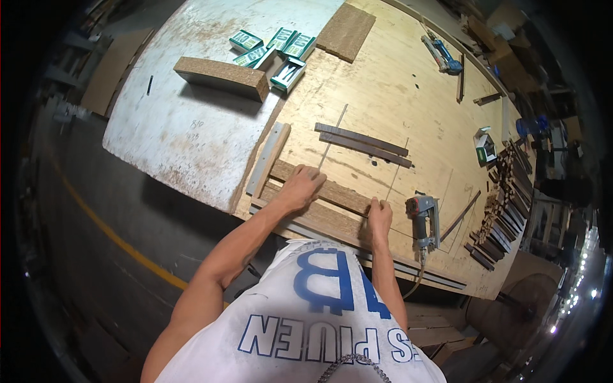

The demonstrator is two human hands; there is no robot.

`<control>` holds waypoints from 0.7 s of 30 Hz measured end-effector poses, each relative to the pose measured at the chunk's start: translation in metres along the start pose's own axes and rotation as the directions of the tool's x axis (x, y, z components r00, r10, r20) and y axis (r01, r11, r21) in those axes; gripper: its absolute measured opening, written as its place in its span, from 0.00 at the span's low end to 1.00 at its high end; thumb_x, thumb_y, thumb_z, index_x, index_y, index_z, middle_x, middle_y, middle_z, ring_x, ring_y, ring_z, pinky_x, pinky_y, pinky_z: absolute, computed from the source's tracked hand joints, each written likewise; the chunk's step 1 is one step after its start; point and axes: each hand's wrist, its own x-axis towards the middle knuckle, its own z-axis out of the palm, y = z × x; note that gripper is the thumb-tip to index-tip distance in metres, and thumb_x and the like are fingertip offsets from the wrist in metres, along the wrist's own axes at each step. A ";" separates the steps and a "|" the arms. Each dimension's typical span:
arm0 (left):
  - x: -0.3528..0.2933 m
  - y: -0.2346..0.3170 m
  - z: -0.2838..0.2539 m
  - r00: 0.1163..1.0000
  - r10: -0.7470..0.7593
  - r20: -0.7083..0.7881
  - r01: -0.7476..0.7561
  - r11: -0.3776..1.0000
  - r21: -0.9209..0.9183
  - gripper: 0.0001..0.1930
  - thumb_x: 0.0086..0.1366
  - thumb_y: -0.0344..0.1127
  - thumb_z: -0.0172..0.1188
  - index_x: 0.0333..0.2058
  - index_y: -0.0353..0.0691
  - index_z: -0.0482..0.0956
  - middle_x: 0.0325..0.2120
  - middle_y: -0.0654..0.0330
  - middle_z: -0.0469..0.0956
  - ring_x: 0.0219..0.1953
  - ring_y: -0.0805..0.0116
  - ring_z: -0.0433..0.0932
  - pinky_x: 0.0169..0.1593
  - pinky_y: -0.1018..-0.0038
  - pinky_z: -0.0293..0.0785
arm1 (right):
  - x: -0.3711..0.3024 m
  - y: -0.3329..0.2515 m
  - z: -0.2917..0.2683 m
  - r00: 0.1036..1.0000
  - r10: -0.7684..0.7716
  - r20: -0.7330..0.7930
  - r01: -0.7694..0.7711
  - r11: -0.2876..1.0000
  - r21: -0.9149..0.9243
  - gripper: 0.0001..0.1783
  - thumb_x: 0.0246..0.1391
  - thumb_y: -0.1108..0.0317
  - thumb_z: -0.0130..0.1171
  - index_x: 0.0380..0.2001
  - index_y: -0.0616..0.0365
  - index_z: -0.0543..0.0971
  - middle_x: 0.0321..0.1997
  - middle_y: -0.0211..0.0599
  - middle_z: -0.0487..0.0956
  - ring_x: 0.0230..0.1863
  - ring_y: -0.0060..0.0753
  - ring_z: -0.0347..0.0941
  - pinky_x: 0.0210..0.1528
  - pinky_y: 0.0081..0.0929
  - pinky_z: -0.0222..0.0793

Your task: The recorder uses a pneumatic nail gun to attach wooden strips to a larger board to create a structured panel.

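Note:
A brown particleboard strip (341,196) lies near the front edge of the worktable, its left end by a raised wooden stop (276,159) with a metal plate. My left hand (302,189) is curled over the strip's left part, fingertips on its far edge. At the right end, my right hand (380,220) closes on the strip with thumb and fingers. A second particleboard surface (332,217) shows between the strip and the table's edge, partly covered by my arms. Two dark narrow wood strips (364,143) rest just beyond my hands.
Right of my right hand stands a nail gun (421,220) with a hose. Another blue nail gun (442,54) lies at the far right. Many narrow wood strips (504,204) are piled along the right edge. Green-white boxes (281,41) and particleboard blocks (220,75) sit at the back.

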 end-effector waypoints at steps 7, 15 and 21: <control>-0.001 -0.002 0.001 1.000 0.016 0.015 -0.017 1.000 0.024 0.21 0.53 0.33 0.71 0.45 0.40 0.75 0.43 0.52 0.75 0.53 0.49 0.72 0.61 0.55 0.63 | 0.004 0.004 0.004 0.995 -0.046 0.089 0.057 0.991 -0.124 0.32 0.61 0.49 0.57 0.53 0.71 0.78 0.46 0.62 0.82 0.49 0.54 0.80 0.55 0.39 0.71; 0.004 -0.002 -0.008 0.981 -0.057 0.184 0.056 0.998 0.009 0.26 0.59 0.43 0.69 0.54 0.40 0.75 0.49 0.51 0.76 0.60 0.49 0.70 0.65 0.56 0.61 | -0.004 -0.002 0.005 0.866 -0.409 0.289 0.487 0.821 -0.298 0.24 0.66 0.56 0.53 0.56 0.63 0.78 0.57 0.60 0.75 0.59 0.60 0.70 0.62 0.47 0.66; 0.005 0.001 -0.009 0.988 -0.043 0.150 0.036 0.998 0.047 0.26 0.60 0.46 0.68 0.53 0.40 0.75 0.50 0.51 0.77 0.57 0.51 0.71 0.64 0.55 0.61 | -0.005 -0.002 0.005 0.856 -0.443 0.266 0.513 0.791 -0.333 0.22 0.65 0.55 0.54 0.56 0.54 0.80 0.54 0.53 0.75 0.56 0.58 0.69 0.59 0.49 0.67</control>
